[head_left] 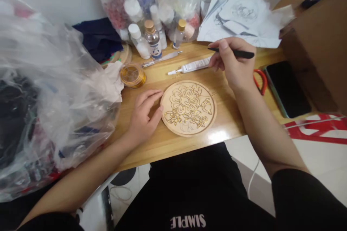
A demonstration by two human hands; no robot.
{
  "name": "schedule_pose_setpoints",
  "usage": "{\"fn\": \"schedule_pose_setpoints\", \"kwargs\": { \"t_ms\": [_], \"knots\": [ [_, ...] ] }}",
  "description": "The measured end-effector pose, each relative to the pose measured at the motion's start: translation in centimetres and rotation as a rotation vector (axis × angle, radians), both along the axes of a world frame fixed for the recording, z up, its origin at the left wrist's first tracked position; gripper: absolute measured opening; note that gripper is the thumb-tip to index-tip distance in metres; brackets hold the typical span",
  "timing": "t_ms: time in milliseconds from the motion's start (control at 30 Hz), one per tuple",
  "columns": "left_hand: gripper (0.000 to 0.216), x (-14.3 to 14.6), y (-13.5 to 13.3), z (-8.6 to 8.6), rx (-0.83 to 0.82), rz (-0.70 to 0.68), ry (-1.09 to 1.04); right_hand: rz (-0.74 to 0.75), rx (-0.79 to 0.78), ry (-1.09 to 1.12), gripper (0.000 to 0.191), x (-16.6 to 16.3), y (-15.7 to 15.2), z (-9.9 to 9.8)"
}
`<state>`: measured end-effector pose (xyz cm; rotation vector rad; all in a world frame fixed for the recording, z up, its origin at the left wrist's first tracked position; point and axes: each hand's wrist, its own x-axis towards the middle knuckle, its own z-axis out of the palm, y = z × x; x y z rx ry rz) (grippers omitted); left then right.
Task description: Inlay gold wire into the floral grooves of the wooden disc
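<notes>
A round wooden disc (189,108) with a gold flower outline lies on the wooden table (230,115). My left hand (143,115) rests flat beside it, fingers stretched out, fingertips touching the disc's left rim. My right hand (233,63) is raised behind the disc, fingers closed on a thin black pen-like tool (240,53) held level. Just under that hand lies a white glue tube (191,66) with its nozzle pointing left.
A gold wire spool (132,75) sits left of the disc by crumpled tissue. Small bottles (152,38) stand at the back. A big plastic bag (48,97) fills the left. Sketch papers (241,18), red-handled pliers (260,79), a dark phone (287,88) and a cardboard box (322,43) lie right.
</notes>
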<state>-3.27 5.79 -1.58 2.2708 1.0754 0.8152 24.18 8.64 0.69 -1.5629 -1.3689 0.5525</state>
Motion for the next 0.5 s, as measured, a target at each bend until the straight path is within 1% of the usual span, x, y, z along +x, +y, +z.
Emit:
{"fn": "schedule_pose_setpoints", "kwargs": {
  "t_ms": [100, 333, 400, 467, 500],
  "knots": [
    [0.004, 0.3, -0.1, 0.0, 0.032, 0.046, 0.003, -0.033, 0.032, -0.005, 0.059, 0.2, 0.2, -0.1],
    [0.012, 0.8, -0.3, 0.1, 0.083, 0.053, 0.058, 0.080, 0.065, 0.120, 0.065, -0.3, 0.1, -0.5],
    [0.012, 1.0, -0.6, 0.0, 0.114, 0.056, 0.056, 0.084, 0.068, 0.165, 0.071, -0.5, 0.0, -0.5],
    [0.010, 1.1, -1.0, 0.1, 0.155, 0.067, 0.040, 0.052, 0.128, 0.155, 0.078, -0.6, -0.3, -0.3],
    [0.012, 1.2, -1.2, 0.4, 0.176, 0.070, 0.030, 0.036, 0.177, 0.120, 0.078, -0.5, -0.5, 0.0]
  ]
}}
